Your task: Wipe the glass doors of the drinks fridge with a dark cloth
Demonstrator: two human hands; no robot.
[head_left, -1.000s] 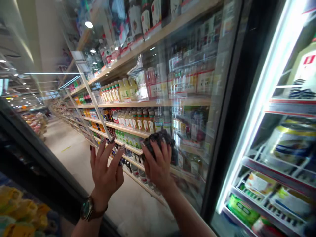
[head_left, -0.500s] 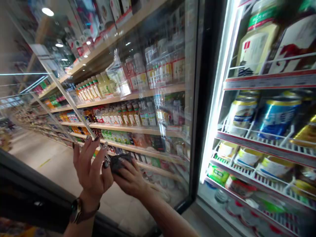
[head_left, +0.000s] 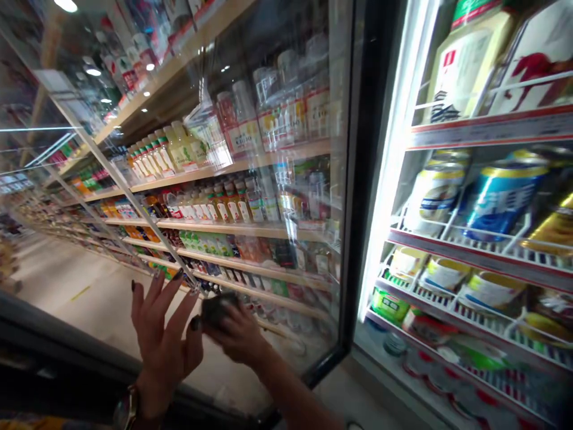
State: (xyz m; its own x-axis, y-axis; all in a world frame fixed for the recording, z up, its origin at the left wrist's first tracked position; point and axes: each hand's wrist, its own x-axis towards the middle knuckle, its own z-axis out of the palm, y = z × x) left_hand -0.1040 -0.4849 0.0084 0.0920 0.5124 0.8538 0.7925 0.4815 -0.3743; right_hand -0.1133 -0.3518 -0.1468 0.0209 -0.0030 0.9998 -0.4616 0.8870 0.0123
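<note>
The glass door point(head_left: 313, 334) of a drinks cooler stands swung out in front of me, in a dark frame. My right hand point(head_left: 242, 337) is closed around a bunched dark cloth point(head_left: 218, 309), held up at the glass; the hand and cloth are somewhat blurred. Just left of it, my left hand point(head_left: 163, 337) is raised with its fingers spread and nothing in them. Its thumb tip comes close to the cloth; I cannot tell whether they touch. A watch point(head_left: 128, 409) sits on the left wrist.
To the right, the lit cooler holds a blue can point(head_left: 504, 200), a pale bottle point(head_left: 468, 71) and several tubs on wire shelves. Through the glass, bottles point(head_left: 228, 203) line wooden shelves point(head_left: 215, 227). A pale floor point(head_left: 58, 263) runs off to the left.
Both hands sit lower in the view, and the shelves have shifted slightly as my head moved. The right hand still holds the dark cloth; the left fingers remain spread.
</note>
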